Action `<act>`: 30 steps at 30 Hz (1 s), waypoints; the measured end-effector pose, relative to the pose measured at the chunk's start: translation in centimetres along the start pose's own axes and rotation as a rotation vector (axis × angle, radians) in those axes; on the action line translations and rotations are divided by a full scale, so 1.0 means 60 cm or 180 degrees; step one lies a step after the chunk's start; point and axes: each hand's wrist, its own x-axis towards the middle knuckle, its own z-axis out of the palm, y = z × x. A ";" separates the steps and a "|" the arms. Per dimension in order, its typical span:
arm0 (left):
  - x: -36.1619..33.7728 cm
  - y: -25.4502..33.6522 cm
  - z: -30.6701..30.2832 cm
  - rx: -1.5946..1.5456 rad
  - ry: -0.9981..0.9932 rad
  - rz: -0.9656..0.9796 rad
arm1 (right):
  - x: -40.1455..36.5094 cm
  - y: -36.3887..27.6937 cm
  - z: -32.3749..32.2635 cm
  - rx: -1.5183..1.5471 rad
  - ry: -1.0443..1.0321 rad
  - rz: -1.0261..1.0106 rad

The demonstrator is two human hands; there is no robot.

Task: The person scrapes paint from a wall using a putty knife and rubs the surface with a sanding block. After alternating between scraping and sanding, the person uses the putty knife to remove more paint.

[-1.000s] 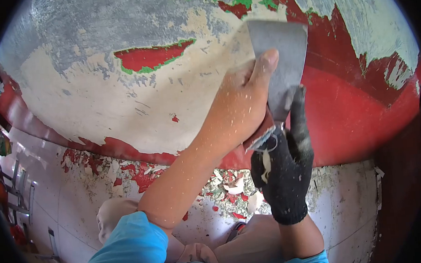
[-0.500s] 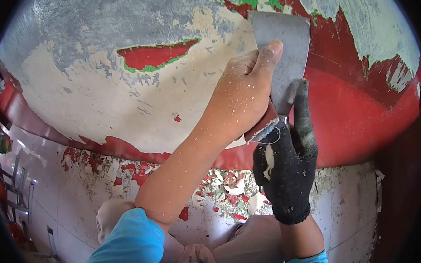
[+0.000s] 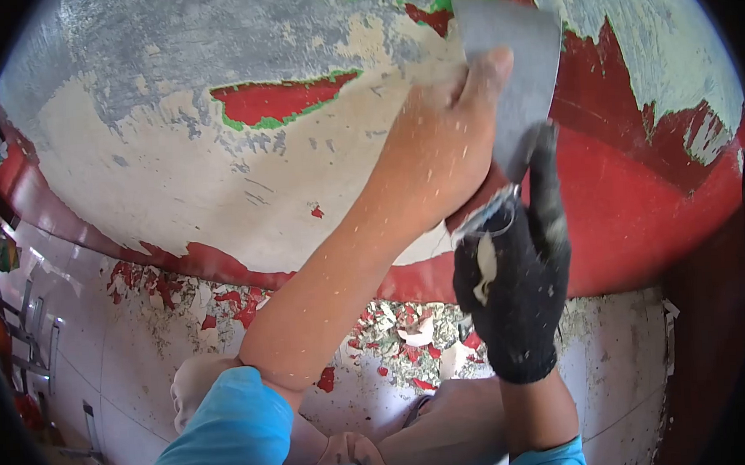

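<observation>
The right hand (image 3: 514,284), in a black knitted glove, is closed around the handle of a scraper (image 3: 520,65), with one finger stretched up along the blade. The bare left hand (image 3: 440,157), dusty with white specks, presses its fingers flat on the wide grey blade. Below the hands, paint flakes (image 3: 403,332) in red, white and green lie on the pale floor (image 3: 623,346). The blade edge touches the curved wall (image 3: 176,175), at the border between old whitish coat and bare red paint (image 3: 632,202), which spreads free to the right.
</observation>
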 end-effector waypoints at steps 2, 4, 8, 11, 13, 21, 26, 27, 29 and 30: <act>0.002 0.008 0.008 -0.0184 0.0166 -0.0039 | -0.001 0.000 -0.008 0.0017 -0.0083 -0.0074; 0.012 -0.045 0.031 -0.0287 0.0363 0.0471 | 0.000 -0.003 -0.002 0.0055 -0.0004 -0.0071; 0.001 -0.002 0.000 -0.0018 -0.0107 -0.0033 | -0.012 0.002 0.003 0.0078 0.0197 0.0031; -0.006 -0.016 0.016 -0.0243 0.0201 0.0146 | -0.013 -0.002 0.000 -0.0015 0.0235 0.0011; -0.002 -0.018 0.012 -0.0236 0.0143 0.0196 | -0.006 0.000 0.003 -0.0002 0.0192 -0.0133; -0.015 -0.005 0.014 -0.0022 0.0176 0.0243 | -0.004 0.004 -0.011 -0.0721 0.0211 -0.0347; -0.013 0.007 0.007 0.0160 0.0092 -0.0093 | -0.014 0.001 -0.005 0.0037 0.0138 0.0218; -0.015 0.005 0.007 0.0212 0.0159 -0.0013 | -0.020 0.006 -0.005 0.0033 0.0147 0.0203; -0.020 -0.019 0.008 0.0091 0.0159 0.0100 | -0.032 0.014 -0.001 -0.0070 0.0121 0.0208; -0.020 -0.022 0.006 -0.0042 0.0140 0.0202 | -0.027 0.013 0.001 -0.0060 0.0100 0.0181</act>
